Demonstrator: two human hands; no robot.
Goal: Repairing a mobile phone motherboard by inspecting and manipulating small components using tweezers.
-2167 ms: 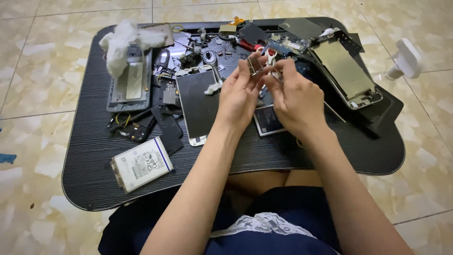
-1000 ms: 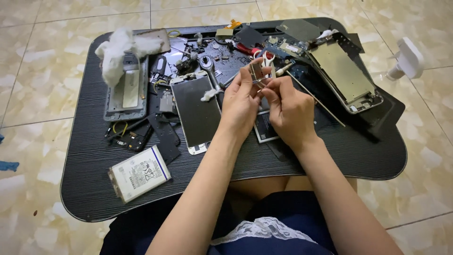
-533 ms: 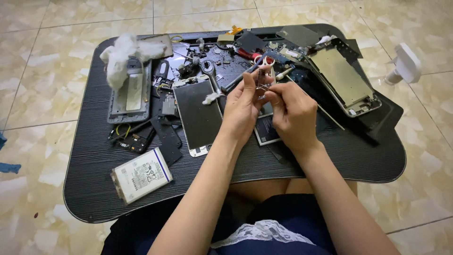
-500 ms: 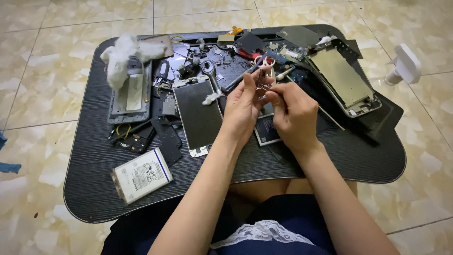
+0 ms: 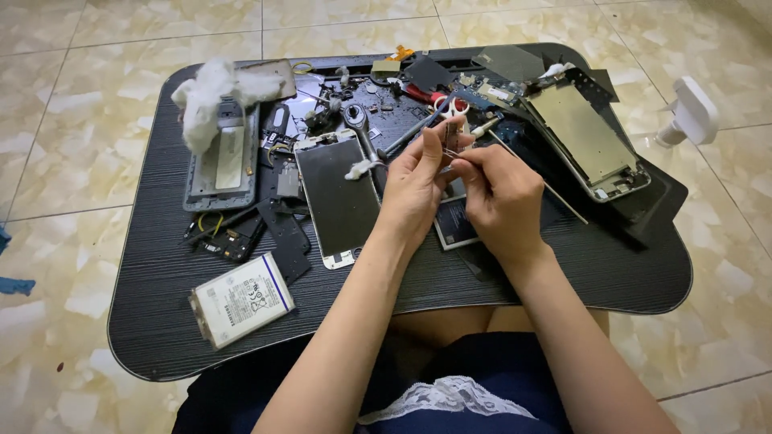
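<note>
1. Two hands meet over the middle of the tabletop (image 5: 563,273), and between them sits a small flat metal part (image 5: 452,131), held up off the surface just in front of the clutter at the far edge.
2. Our left hand (image 5: 418,181) has its fingers (image 5: 438,149) pinching that small part from below, thumb against forefinger, so it stands more or less upright.
3. Our right hand (image 5: 503,193) has its fingers pressed together around a thin metal probe (image 5: 555,193); the tip sits right at the small part, and the long end runs out to the right over the tabletop. We can't tell if the tip actually touches.
4. Under the hands lies a dark phone battery (image 5: 457,225), partly hidden by both wrists.
5. Just left of the left hand there's a phone screen (image 5: 338,197) lying face up, dark glass, with a bit of white cotton (image 5: 359,168) at its top right corner.
6. Right behind the small part we see red-handled scissors (image 5: 438,103) among loose screws and boards.
7. Off to the right, a stripped phone frame (image 5: 591,141) with a gold-coloured plate, lying on a black sheet.
8. Far left, a grey phone housing (image 5: 221,161) with a big wad of cotton wool (image 5: 207,96) piled on its top end.
9. Near the front left corner, well apart from the hands, a white battery (image 5: 241,299) lies tilted.
10. On the tile floor past the right edge stands a white plastic bottle (image 5: 687,116).
</note>
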